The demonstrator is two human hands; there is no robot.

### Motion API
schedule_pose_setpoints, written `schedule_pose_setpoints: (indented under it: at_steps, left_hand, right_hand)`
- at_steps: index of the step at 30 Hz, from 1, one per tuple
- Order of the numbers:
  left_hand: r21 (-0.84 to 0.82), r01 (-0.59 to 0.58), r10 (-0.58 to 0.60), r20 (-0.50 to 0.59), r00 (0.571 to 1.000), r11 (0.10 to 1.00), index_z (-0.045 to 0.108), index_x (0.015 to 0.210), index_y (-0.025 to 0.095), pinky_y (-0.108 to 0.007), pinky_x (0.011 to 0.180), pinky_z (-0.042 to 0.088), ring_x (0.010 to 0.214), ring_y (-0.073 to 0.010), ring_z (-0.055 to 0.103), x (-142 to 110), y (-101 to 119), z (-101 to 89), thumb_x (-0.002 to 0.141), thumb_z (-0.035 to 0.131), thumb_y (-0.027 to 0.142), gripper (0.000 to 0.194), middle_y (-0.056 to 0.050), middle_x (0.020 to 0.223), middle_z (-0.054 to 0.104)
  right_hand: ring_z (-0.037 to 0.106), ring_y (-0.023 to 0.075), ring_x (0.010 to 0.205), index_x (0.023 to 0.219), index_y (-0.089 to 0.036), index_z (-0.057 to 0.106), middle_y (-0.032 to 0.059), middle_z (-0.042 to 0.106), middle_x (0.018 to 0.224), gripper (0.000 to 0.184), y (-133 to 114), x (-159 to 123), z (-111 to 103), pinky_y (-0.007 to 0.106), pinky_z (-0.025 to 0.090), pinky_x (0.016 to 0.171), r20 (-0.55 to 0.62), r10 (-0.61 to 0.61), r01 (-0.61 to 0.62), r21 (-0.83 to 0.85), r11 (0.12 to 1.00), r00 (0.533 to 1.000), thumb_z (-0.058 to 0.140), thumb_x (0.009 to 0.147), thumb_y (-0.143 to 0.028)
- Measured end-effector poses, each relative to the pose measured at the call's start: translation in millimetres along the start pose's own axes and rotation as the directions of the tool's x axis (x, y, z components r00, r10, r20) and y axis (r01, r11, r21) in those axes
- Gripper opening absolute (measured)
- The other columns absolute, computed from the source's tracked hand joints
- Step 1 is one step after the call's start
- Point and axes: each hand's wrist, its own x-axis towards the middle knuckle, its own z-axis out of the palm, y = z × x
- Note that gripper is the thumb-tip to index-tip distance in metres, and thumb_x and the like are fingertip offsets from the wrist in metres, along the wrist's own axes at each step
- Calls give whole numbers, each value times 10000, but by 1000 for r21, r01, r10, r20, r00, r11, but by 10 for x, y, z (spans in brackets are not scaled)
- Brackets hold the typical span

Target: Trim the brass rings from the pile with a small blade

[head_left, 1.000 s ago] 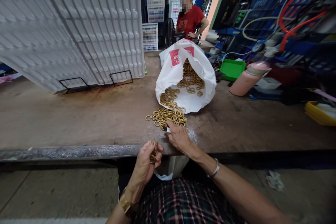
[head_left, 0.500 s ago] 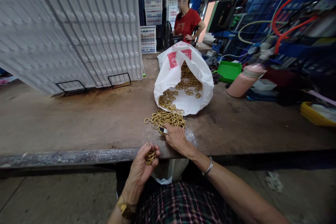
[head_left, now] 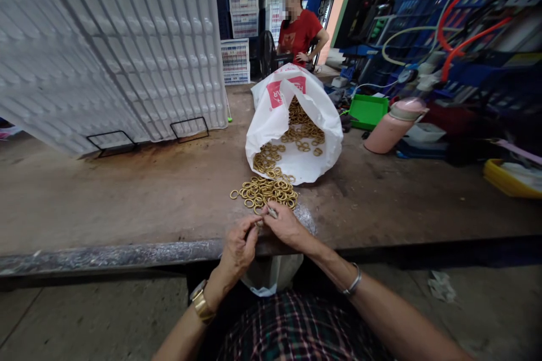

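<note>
At the table's front edge, my left hand point(head_left: 239, 247) is closed. A brass-coloured ring point(head_left: 259, 224) shows at its fingertips, and the rest of its grip is hidden. My right hand point(head_left: 284, 228) meets it, fingers pinched around a small pale slim tool point(head_left: 272, 212) whose exact kind I cannot make out. Just beyond both hands lies a loose pile of brass-coloured rings point(head_left: 271, 189) on the brown table point(head_left: 169, 192). Behind the pile, a white plastic sack point(head_left: 271, 124) with red print lies with its mouth toward me, and more rings spill from inside it.
White ribbed plastic trays point(head_left: 148, 39) stand on edge at the left, by black wire stands point(head_left: 189, 128). To the right are a green tray point(head_left: 368, 111), a pink bottle point(head_left: 392, 127) and a yellow container point(head_left: 508, 179). A person in a red shirt point(head_left: 298, 34) is behind the table.
My left hand has moved up and right to meet my right hand, turning so the rings seen in its palm are now mostly hidden. The right hand's tool has tilted.
</note>
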Motion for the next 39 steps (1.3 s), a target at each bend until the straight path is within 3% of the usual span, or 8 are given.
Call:
schedule_pose_setpoints:
  at_steps: [3, 6, 11, 17, 29, 33, 36, 39]
  left_hand:
    - [5, -8, 7, 61, 998, 1000, 675, 939, 228, -312, 901, 376, 947, -194, 578, 10, 27, -20, 729, 568, 144, 250, -75, 995, 666]
    - [23, 43, -44, 58, 997, 999, 675, 872, 209, -282, 801, 414, 832, -174, 591, 5, 60, -11, 749, 548, 178, 179, -62, 883, 673]
    - [-67, 263, -261, 41, 964, 962, 605, 747, 170, -201, 497, 355, 495, -84, 441, -22, 102, 65, 765, 532, 290, 142, 27, 576, 520]
    - [-221, 493, -482, 107, 870, 841, 528, 774, 157, -169, 375, 242, 398, -44, 345, -44, 158, 142, 745, 538, 415, 260, 47, 557, 484]
    - [-524, 519, -471, 235, 850, 675, 494, 759, 163, -142, 351, 201, 401, -23, 348, -79, 102, 175, 731, 608, 394, 259, 58, 574, 473]
    - [-546, 512, -466, 235, 853, 663, 480, 748, 164, -140, 353, 210, 405, -23, 354, -106, 84, 186, 737, 608, 385, 255, 56, 574, 480]
    - [-550, 506, -473, 214, 855, 664, 468, 743, 168, -141, 353, 208, 409, -26, 363, -110, 70, 193, 729, 617, 391, 269, 57, 575, 483]
    - [-546, 492, -468, 197, 862, 678, 473, 750, 169, -143, 355, 208, 411, -25, 364, -105, 71, 200, 719, 625, 406, 283, 57, 583, 487]
  right_hand:
    - [430, 90, 507, 724, -186, 513, -64, 465, 544, 73, 20, -23, 14, 193, 326, 498, 59, 113, -123, 204, 971, 992, 446, 704, -208]
    - [395, 88, 477, 753, -189, 540, -74, 429, 503, 116, 24, -48, 24, 192, 308, 476, 74, 150, -164, 265, 950, 986, 437, 715, -225]
    - [396, 87, 525, 596, -180, 482, -51, 438, 541, 203, -23, -68, 23, 200, 311, 508, 21, 55, -58, 174, 983, 998, 446, 746, -311]
    - [399, 93, 555, 570, -177, 475, -49, 435, 548, 177, -12, -64, 19, 206, 307, 530, 9, 0, -1, 103, 995, 1000, 464, 709, -285]
    - [448, 96, 520, 606, -175, 501, -36, 479, 546, 228, 59, -68, 9, 208, 357, 527, 31, 16, -23, 263, 964, 999, 418, 767, -315]
    - [490, 107, 540, 707, -170, 552, -22, 523, 564, 213, 129, -83, 20, 207, 370, 544, -18, -6, 9, 148, 989, 1000, 396, 794, -286]
    - [507, 113, 575, 745, -181, 564, -6, 564, 608, 186, 183, -125, 30, 204, 348, 556, -28, -97, 95, -74, 993, 995, 389, 793, -221]
    - [522, 124, 608, 780, -185, 572, 13, 600, 653, 164, 203, -184, 38, 210, 312, 553, 43, -176, 181, -305, 935, 983, 412, 753, -157]
